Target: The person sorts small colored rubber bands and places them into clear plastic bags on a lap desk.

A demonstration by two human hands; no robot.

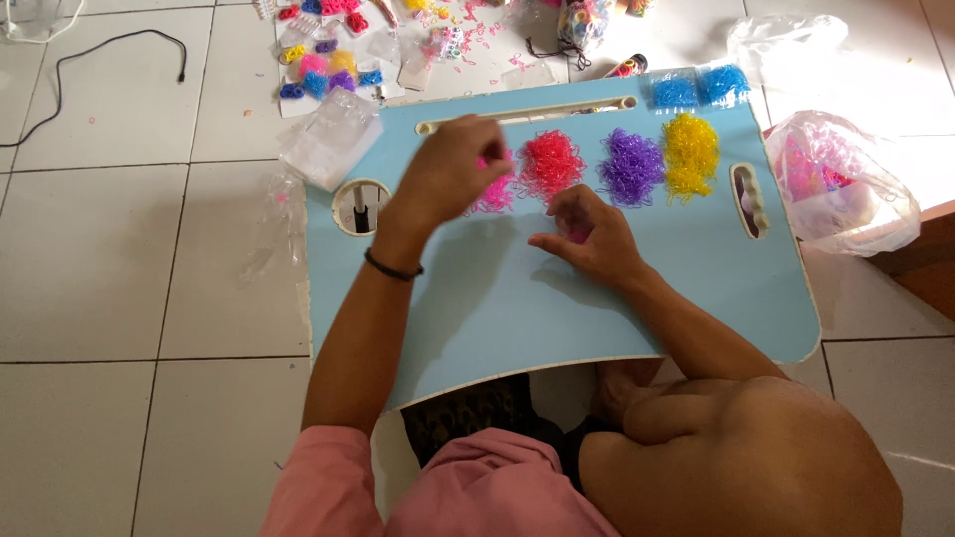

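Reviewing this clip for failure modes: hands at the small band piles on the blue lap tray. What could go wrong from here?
1. The left hand picks at the pink pile, which lies close beside the red pile; colours could mix.
2. The yellow pile lies near the tray's side slot; bands might drop through.
3. The right hand pinches something small and pink; a slip could drop it onto the tiled floor.
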